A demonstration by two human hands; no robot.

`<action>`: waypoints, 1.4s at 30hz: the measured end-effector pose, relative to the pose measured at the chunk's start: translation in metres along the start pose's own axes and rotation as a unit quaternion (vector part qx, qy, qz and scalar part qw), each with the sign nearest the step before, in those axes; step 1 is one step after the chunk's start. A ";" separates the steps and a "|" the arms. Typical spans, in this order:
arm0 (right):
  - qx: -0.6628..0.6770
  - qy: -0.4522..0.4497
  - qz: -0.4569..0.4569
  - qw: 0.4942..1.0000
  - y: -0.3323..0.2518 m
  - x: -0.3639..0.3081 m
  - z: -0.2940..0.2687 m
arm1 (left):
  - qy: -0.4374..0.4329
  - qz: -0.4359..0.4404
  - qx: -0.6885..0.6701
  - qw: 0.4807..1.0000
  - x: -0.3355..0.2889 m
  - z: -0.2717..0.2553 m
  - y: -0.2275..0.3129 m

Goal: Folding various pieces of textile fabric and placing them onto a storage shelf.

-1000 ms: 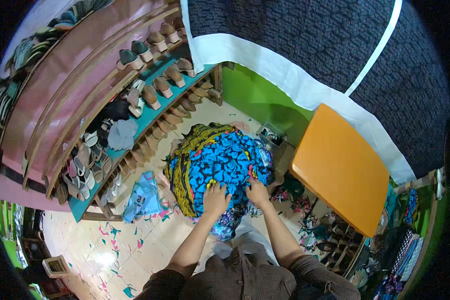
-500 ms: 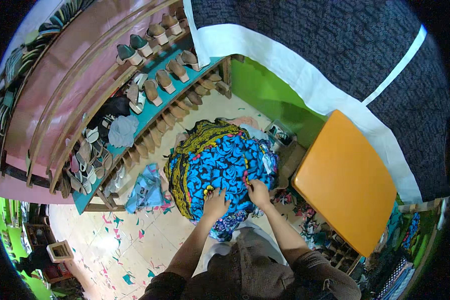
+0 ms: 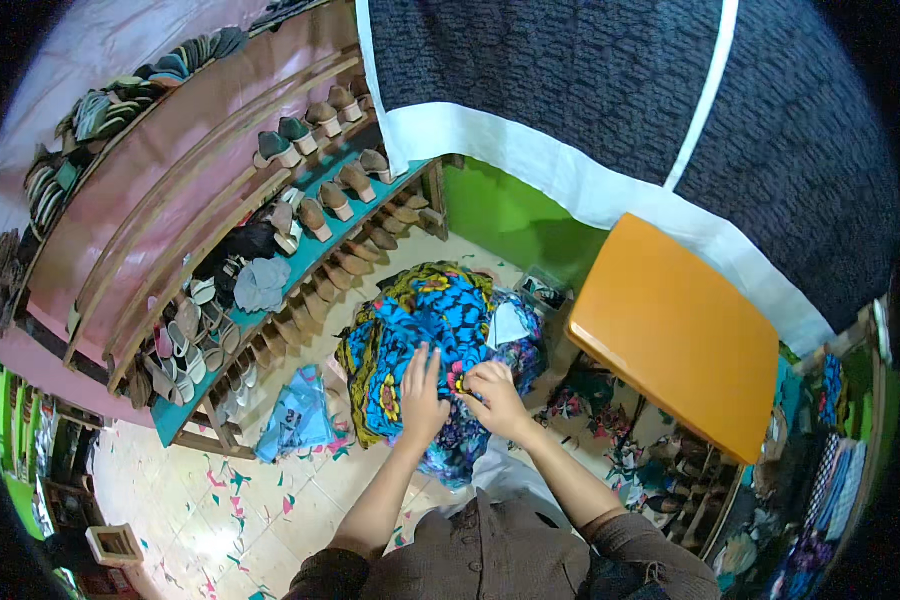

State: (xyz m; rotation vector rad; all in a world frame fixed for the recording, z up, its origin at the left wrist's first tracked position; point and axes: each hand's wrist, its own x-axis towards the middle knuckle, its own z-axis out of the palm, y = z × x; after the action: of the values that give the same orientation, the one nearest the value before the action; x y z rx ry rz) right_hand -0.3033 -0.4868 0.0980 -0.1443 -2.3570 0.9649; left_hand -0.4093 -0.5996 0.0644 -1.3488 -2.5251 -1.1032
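Observation:
A heap of patterned cloth (image 3: 435, 315), blue and black with yellow-black borders and red and yellow flowers, lies in front of my legs. My left hand (image 3: 425, 405) rests on its near side, fingers stretched out and pointing away from me. Just to the right, my right hand (image 3: 500, 400) has its fingers bent and pinched on the cloth beside a pink-and-yellow flower. A small white patch (image 3: 508, 326) shows on the heap's right side, above purple-blue patterned fabric (image 3: 520, 360).
At left, a wooden rack with a teal shelf (image 3: 315, 250) bears several shoes and shoe forms. An orange tabletop (image 3: 675, 335) stands at right. A blue plastic bag (image 3: 298, 415) lies left of the heap. Coloured scraps (image 3: 238, 505) litter the tiled floor. A dark curtain (image 3: 540, 75) hangs behind.
The cloth's blue part has been gathered toward the middle, uncovering more purple-blue fabric and the white patch at right. My hands have come closer together. The view has shifted.

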 end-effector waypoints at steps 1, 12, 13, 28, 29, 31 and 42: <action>0.013 0.015 -0.004 1.000 -0.012 -0.010 0.001 | -0.025 0.074 0.060 0.995 -0.010 -0.008 0.000; 0.621 0.064 0.509 0.592 -0.036 -0.109 0.038 | 0.002 0.150 0.057 0.987 -0.182 -0.062 0.051; 0.623 0.059 0.509 0.591 -0.040 -0.113 0.046 | -0.006 0.170 0.065 0.983 -0.197 -0.065 0.052; 0.293 0.130 0.266 0.909 -0.117 -0.217 -0.108 | -0.075 0.112 -0.179 0.975 -0.166 -0.052 0.125; 0.285 0.147 0.272 0.907 -0.126 -0.229 -0.121 | -0.084 0.102 -0.193 0.972 -0.159 -0.045 0.144; 0.240 0.146 0.295 0.913 -0.145 -0.255 -0.152 | -0.056 0.140 -0.245 0.958 -0.149 -0.032 0.192; -0.049 0.048 0.325 0.943 -0.170 -0.357 -0.309 | -0.090 0.519 -0.216 0.822 -0.161 0.041 0.335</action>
State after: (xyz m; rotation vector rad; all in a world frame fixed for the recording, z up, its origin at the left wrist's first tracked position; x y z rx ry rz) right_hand 0.1816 -0.5321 0.2180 -1.0361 -2.2958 1.0905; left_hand -0.0493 -0.5670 0.1608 -2.5265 -1.1410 -1.2634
